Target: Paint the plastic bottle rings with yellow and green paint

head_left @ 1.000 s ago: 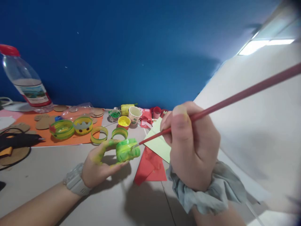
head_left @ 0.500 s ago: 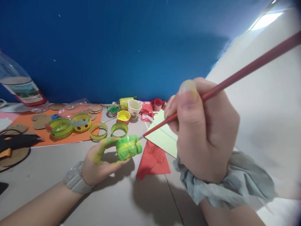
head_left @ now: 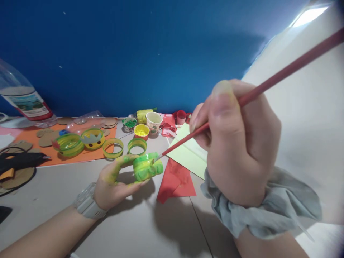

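Note:
My left hand (head_left: 114, 182), smeared with yellow and green paint, grips a cut bottle bottom (head_left: 146, 167) between thumb and fingers. Green and yellow paint coats its lobed surface. In my right hand (head_left: 236, 139) is a red-handled paintbrush (head_left: 185, 139), pinched between thumb and fingers. Its tip touches the bottle bottom's painted side. Behind these stand a paper cup of yellow paint (head_left: 141, 131) and a cup of green paint (head_left: 129, 124). Two yellow-green rings (head_left: 113, 148) lie just beyond my left hand.
A red paper piece (head_left: 178, 182) and pale green paper (head_left: 188, 152) lie beneath the brush. At left are a glue gun (head_left: 23, 161), a large bottle (head_left: 25, 96) and orange paper (head_left: 80, 157) bearing painted bottle pieces. A white patterned cup (head_left: 154, 123) stands behind the paint.
My right hand has shifted slightly right and up in view. The brush tip has moved a little left along the bottle bottom, which stays in my left hand.

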A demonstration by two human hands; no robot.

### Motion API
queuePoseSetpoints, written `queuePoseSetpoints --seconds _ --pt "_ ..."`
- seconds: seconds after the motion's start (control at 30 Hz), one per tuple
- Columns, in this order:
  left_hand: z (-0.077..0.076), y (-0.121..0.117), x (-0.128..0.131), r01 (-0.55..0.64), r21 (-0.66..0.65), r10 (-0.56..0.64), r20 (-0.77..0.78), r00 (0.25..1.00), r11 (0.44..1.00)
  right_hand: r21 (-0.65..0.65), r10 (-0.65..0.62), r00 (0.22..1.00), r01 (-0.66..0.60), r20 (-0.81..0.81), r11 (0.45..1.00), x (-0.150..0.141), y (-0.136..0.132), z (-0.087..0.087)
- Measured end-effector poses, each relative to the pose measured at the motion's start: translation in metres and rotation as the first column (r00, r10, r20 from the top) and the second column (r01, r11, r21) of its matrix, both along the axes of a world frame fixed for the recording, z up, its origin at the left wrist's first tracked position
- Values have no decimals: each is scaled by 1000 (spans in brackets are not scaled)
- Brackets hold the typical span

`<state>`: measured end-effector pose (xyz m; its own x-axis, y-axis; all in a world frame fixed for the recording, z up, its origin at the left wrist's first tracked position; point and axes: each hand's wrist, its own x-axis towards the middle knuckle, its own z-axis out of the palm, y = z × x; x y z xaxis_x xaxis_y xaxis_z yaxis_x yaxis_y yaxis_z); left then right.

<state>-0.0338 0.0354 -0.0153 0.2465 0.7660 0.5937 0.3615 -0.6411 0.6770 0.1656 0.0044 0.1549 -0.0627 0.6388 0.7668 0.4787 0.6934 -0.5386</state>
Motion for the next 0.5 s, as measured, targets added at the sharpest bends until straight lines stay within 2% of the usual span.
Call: queuePoseSetpoints --seconds 0.07,0.13,0.3,0.5 --pt "3 0 1 -6 23 7 -13 1000 1000 -3 63 998 -63 -11 998 -3 -1 1" --pt "7 -1 2 -13 11 13 -9 1000 1000 3 71 997 -71 -11 997 -6 0 -1" --pt "9 -3 5 -10 2 10 -14 1000 1000 -9 -13 998 13 55 1000 1 4 -2" --pt "-3 -1 1 -33 2 33 15 999 999 35 -115 984 112 136 993 11 4 3"
